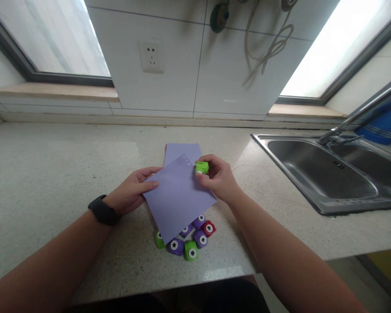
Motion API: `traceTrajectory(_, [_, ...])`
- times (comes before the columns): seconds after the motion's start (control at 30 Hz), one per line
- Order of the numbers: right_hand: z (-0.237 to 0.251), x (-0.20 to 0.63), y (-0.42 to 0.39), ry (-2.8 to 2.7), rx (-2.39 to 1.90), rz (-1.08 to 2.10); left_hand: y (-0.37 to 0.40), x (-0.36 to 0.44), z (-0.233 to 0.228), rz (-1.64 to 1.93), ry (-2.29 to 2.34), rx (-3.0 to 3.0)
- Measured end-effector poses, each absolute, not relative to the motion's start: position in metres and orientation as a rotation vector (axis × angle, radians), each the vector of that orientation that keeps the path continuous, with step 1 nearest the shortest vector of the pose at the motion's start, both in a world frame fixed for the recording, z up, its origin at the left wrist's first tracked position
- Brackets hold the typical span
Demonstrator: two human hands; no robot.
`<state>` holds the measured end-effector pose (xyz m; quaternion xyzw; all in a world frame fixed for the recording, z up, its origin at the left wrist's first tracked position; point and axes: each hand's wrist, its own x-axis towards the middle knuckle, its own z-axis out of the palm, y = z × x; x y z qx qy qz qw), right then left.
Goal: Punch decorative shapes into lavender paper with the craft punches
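Note:
My left hand [137,188] pinches the left corner of a purple sheet of paper [179,195], thumb on top and fingers beneath. Between the thumb and fingers of my right hand [220,176] is a small green craft punch [201,168], at the sheet's upper right edge. Several small punched holes run along that edge near the top corner. Behind the held sheet lies a stack of purple paper [182,150] with a bit of red showing at its left side. Below the sheet sit several more punches in purple, green [191,251] and red [209,228], some partly covered by it.
A steel double sink [313,169] with a faucet [332,135] is set into the speckled counter [68,174] at right. A tiled wall with a power socket [151,55] and a hanging cable [273,45] rises behind. Something blue [382,121] stands beyond the sink.

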<state>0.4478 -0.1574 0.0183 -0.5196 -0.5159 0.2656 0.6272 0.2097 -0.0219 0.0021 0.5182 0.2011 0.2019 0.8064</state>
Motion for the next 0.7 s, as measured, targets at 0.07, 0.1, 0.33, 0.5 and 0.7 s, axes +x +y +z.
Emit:
traceTrajectory(0.07, [0.015,0.453,-0.157,-1.203,-1.196,0.55,-0.019,0.21,0.001,0.439,0.456,1.159])
traceTrajectory(0.1, [0.014,0.456,-0.156,-1.214,-1.197,0.51,-0.016,0.21,0.0,0.445,0.477,1.206])
traceTrajectory(0.33, [0.033,0.457,-0.168,-1.471,-1.159,0.084,-0.022,0.215,0.015,1.053,0.824,2.181])
traceTrajectory(0.5, [0.05,0.427,-0.181,-1.657,-1.008,-0.242,-0.069,0.219,0.049,1.286,0.326,2.495])
traceTrajectory(0.7, [0.063,0.406,-0.194,-1.696,-0.842,-0.371,-0.09,0.211,0.075,1.419,-0.141,2.525])
